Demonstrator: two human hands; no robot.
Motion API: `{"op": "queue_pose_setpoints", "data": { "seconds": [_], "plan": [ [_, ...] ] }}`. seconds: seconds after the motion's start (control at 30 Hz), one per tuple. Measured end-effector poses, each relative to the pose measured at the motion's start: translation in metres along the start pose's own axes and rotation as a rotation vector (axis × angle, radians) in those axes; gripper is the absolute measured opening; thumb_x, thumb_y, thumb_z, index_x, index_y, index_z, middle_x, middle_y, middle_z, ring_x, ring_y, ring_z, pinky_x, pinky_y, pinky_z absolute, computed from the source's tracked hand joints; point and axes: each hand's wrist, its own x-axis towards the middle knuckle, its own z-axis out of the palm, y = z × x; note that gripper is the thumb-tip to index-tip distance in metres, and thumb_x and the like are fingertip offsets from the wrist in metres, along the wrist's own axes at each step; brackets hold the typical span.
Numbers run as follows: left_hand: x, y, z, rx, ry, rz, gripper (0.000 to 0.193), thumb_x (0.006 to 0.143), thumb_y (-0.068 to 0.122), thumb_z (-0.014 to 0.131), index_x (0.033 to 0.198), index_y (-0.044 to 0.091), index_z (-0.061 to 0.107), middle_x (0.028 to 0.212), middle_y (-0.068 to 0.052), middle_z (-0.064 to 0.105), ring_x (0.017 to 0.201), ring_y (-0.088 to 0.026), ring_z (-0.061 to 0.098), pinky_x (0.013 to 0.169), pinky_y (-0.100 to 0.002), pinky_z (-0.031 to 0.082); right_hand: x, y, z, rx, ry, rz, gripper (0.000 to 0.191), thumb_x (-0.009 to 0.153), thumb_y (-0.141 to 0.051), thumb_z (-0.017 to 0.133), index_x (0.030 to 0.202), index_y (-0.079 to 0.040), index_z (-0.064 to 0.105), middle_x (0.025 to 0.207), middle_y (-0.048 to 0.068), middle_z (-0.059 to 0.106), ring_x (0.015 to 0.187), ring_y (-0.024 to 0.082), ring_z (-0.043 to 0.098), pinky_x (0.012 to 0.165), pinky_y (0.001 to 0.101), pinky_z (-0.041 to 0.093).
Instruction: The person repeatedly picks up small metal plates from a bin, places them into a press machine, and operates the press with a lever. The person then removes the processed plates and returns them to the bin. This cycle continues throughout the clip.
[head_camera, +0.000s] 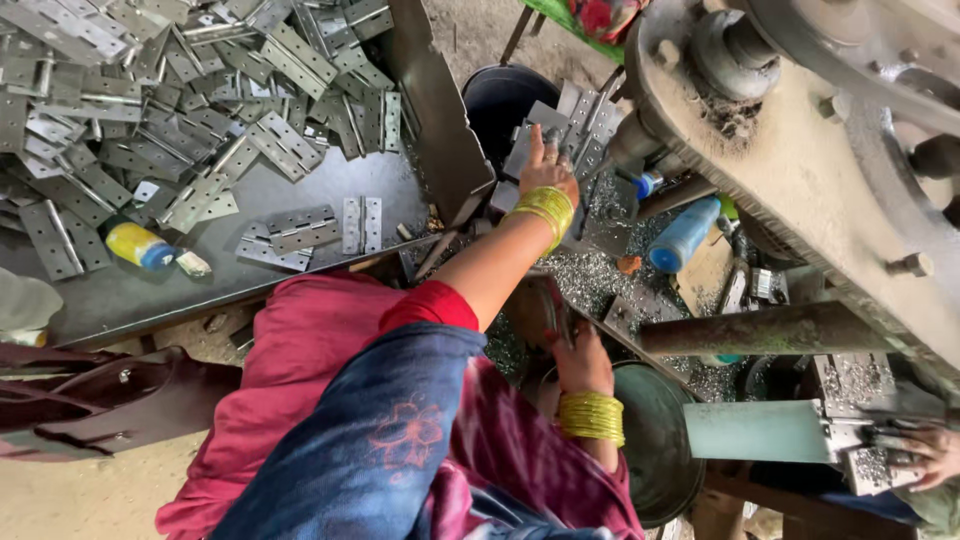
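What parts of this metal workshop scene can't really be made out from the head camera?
- Left hand: its fingertips are hidden among the stacked hinge plates, so its grip is unclear.
- Right hand: what it holds is hidden by the hand itself and the red sleeve.
- Black bucket: the inside is too dark to see.
- Another person's hand: cut off by the right edge.
- Big machine: cut off at the top and right edges.

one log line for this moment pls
left hand: flat on hinge stack | right hand: low beside dark bowl, grip unclear | tray: loose hinges
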Motion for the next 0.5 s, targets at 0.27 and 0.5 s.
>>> {"op": "queue_pose_setpoints", "data": {
  "seconds": [0.27,0.5],
  "plan": [
    [-0.008,0.003,0.003,0.0,0.027,-0.01,0.051,0.106,0.018,0.033,0.155,0.008,0.044,0.17,-0.009,0.028,0.16,-0.035,0.014,0.12,-0.065,-0.011,-0.021,-0.014,0.009,-0.001,0.01,0.036,0.052,0.085,-0.046,0.071,0.116,-0.004,0.066,0.104,0.03,0.071,0.101,0.049,0.068,0.084,0.0545,0.054],
    [0.007,0.005,0.004,-0.048,-0.01,-0.053,0.057,0.099,0.02,0.035,0.156,0.012,0.036,0.168,-0.005,0.019,0.157,-0.033,0.007,0.115,-0.067,-0.015,-0.004,-0.002,0.009,0.028,-0.008,0.068,0.051,0.085,-0.045,0.07,0.114,-0.003,0.067,0.102,0.03,0.072,0.101,0.048,0.069,0.086,0.054,0.055]
  ]
}}
